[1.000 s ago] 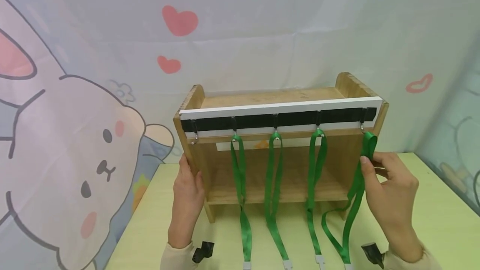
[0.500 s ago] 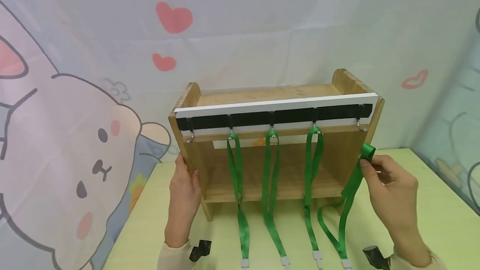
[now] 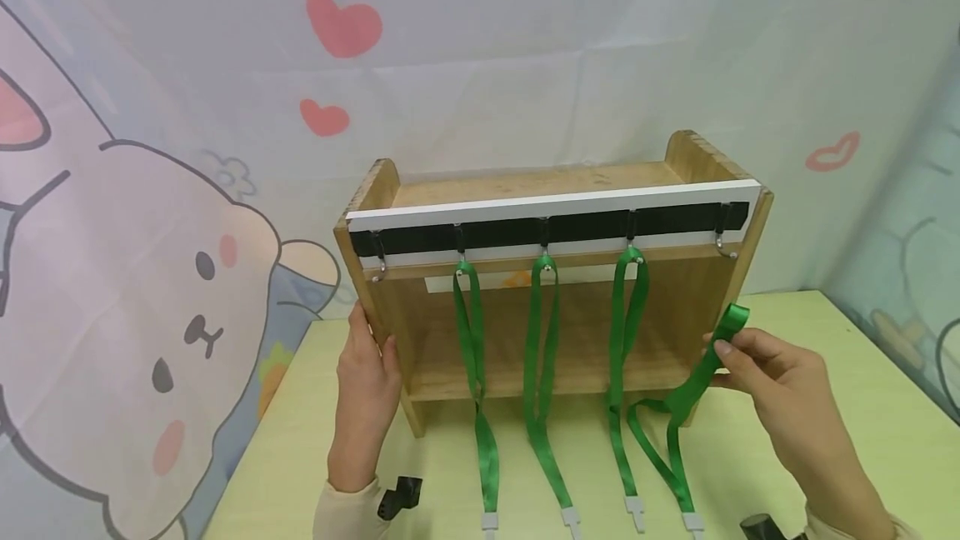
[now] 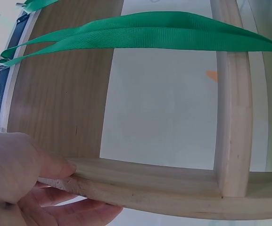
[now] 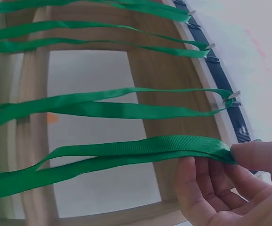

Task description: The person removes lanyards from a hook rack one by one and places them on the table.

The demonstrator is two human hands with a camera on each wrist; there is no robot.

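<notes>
My left hand (image 3: 367, 398) grips the left side panel of a small wooden shelf (image 3: 551, 390); in the left wrist view its thumb lies on the inner side and the fingers outside. Between thumb and fingers, my right hand (image 3: 787, 407) pinches a green lanyard (image 5: 140, 147) just below its looped top. That loop stands below and apart from the rightmost hook (image 3: 723, 244). The lanyard's lower part hangs down to a pale clip (image 3: 693, 521). Three more green lanyards, the left lanyard (image 3: 470, 323), middle lanyard (image 3: 531, 348) and right lanyard (image 3: 617, 332), hang from the middle hooks.
A white strip with a black band (image 3: 495, 236) runs along the shelf's upper front and carries the hooks. The leftmost hook (image 3: 379, 269) holds nothing. The shelf stands on a pale yellow-green table (image 3: 277, 440), before a cartoon-printed backdrop (image 3: 525, 65).
My right hand has brought the pinched lanyard down, away from the rightmost hook, where its loop was close before. My left hand keeps its grip on the shelf. The head view has shifted slightly.
</notes>
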